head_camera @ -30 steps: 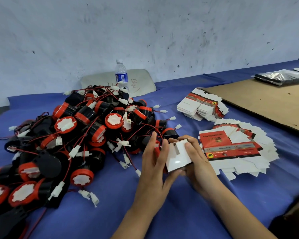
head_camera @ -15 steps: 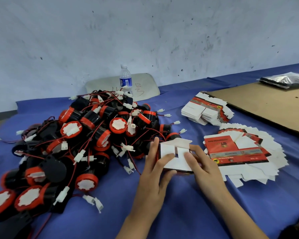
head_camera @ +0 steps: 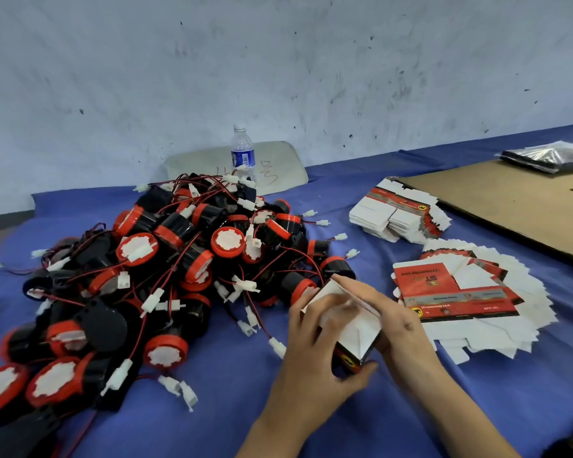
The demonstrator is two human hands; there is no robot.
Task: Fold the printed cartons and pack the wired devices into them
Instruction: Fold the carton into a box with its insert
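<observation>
Gripping the half-folded carton (head_camera: 354, 332) from both sides, the left hand (head_camera: 315, 352) curls round its printed end while the right hand (head_camera: 394, 322) clasps its white flaps, over the blue tabletop (head_camera: 245, 408), between the heaped wired devices (head_camera: 166, 259) and the fanned flat cartons (head_camera: 460, 292).

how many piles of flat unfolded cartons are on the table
2: a fanned pile right of the half-folded carton, and a tighter pile behind it beside the cardboard sheet.
</observation>
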